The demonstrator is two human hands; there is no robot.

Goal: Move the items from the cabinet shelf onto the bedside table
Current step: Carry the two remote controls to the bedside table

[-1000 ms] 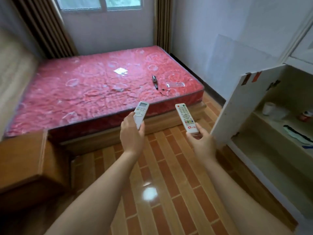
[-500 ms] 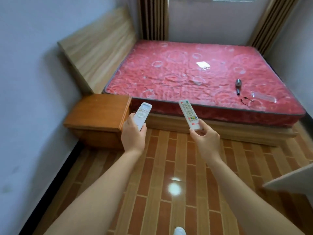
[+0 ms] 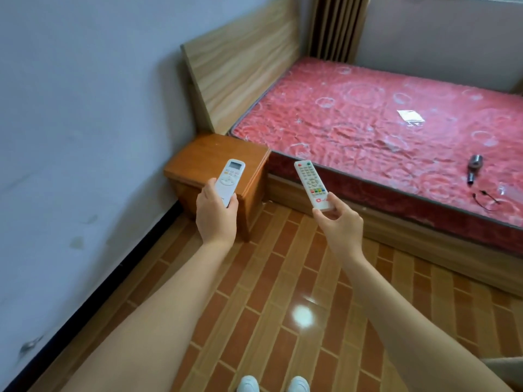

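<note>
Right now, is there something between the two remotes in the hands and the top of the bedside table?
Nothing visible blocks the way. The left hand holds the air-conditioner remote, the right hand the TV remote. Only open air and floor lie before the bedside table, and the part of its top in view is bare.

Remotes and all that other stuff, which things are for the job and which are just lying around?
For the job: air-conditioner remote in left hand; TV remote in right hand; bedside table.

Just lying around: metal tool, black cord, clear packet on mattress.
</note>
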